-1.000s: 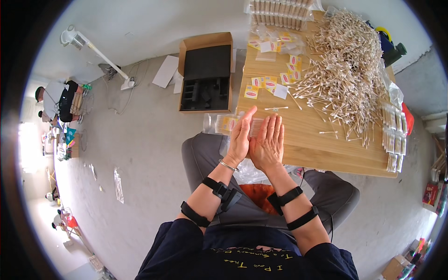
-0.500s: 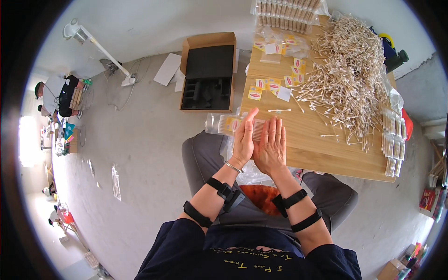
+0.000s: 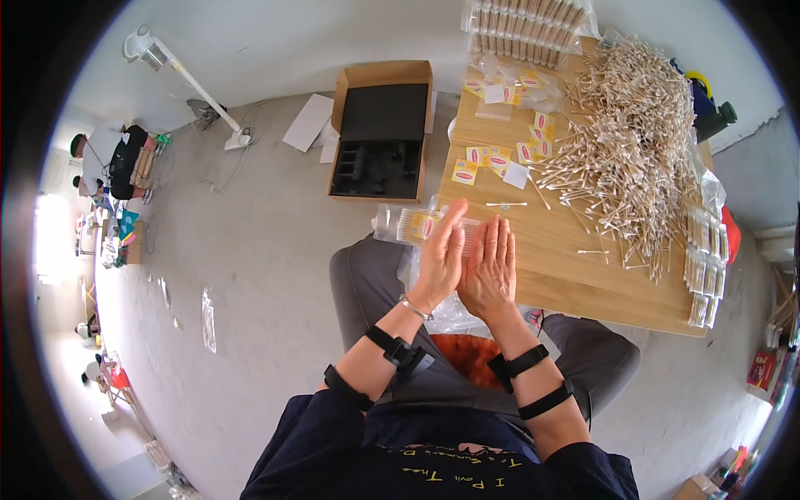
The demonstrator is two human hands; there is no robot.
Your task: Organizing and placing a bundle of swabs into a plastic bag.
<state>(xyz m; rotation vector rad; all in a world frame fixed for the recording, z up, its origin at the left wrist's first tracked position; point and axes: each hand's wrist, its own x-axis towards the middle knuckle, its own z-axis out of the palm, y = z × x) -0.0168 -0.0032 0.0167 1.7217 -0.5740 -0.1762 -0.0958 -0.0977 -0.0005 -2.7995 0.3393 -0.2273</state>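
My left hand [image 3: 439,254] and my right hand [image 3: 490,267] are pressed flat together, fingers straight, over the near edge of the wooden table [image 3: 575,275]. Between the palms they hold a clear plastic packet of cotton swabs [image 3: 406,223], which sticks out to the left of my left hand. A single swab [image 3: 506,204] lies on the table just beyond the fingertips. Small yellow and red labels [image 3: 497,156] are scattered further back.
A big loose pile of cotton swabs [image 3: 633,142] covers the table's right half, with filled packets [image 3: 704,262] along the right edge and stacked packs [image 3: 525,29] at the back. An open cardboard box with a black insert [image 3: 382,129] lies on the floor. Clear bags [image 3: 442,312] rest on my lap.
Both hands stay pressed together on the packet; the left palm has shifted slightly against the right. Nothing on the table has moved.
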